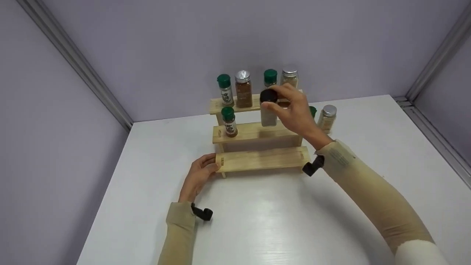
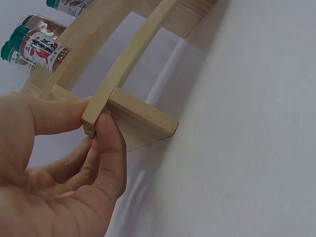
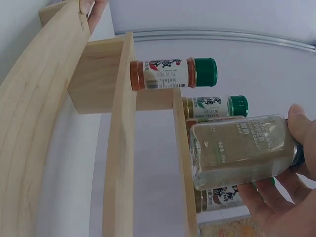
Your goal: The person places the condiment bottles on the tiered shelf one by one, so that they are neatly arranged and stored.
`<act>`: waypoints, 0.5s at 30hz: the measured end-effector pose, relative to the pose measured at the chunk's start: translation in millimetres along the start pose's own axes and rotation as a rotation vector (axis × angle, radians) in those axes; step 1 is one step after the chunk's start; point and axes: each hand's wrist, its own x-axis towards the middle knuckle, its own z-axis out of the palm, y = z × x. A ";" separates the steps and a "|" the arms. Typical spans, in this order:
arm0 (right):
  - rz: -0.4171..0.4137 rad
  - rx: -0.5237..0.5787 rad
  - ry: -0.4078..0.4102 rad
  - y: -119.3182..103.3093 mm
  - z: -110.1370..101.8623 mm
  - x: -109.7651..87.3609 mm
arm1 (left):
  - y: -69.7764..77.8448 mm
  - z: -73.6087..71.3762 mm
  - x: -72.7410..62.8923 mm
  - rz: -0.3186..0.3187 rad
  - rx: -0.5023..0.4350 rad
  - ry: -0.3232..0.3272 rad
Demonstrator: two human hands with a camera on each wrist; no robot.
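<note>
My right hand (image 1: 295, 112) grips a clear glass spice jar (image 1: 269, 117) by its black cap and holds it upright over the middle step of a wooden three-step rack (image 1: 261, 160). Greyish-brown powder and white print show through the jar's side (image 3: 242, 148) in the right wrist view. With thumb and fingers, my left hand (image 1: 198, 175) pinches the left end of the rack's lowest board (image 2: 101, 106). One green-capped spice bottle (image 1: 229, 123) stands at the left of the middle step. On the top step are a silver-capped jar of reddish powder (image 1: 244, 92) and other bottles.
To the right of the rack, a silver-capped jar (image 1: 327, 118) stands on the white table (image 1: 243, 221). A green cap (image 1: 312, 111) beside it is partly hidden by my right hand. Pale wall panels (image 1: 184, 44) rise behind the rack and at both sides.
</note>
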 end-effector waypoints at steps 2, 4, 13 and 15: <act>0.010 0.000 -0.018 0.6 8.3 0.8 | 0.2 -0.3 -1.1 0.008 -0.002 -0.003; 0.012 0.004 -0.025 1.6 16.2 1.1 | 0.2 -1.0 -1.6 0.016 -0.002 -0.009; 0.015 0.044 -0.064 9.8 43.2 3.2 | 1.1 -0.8 -1.6 0.026 0.012 -0.005; 0.020 0.050 -0.069 13.3 46.6 3.0 | 1.1 0.2 -0.8 0.025 0.027 -0.010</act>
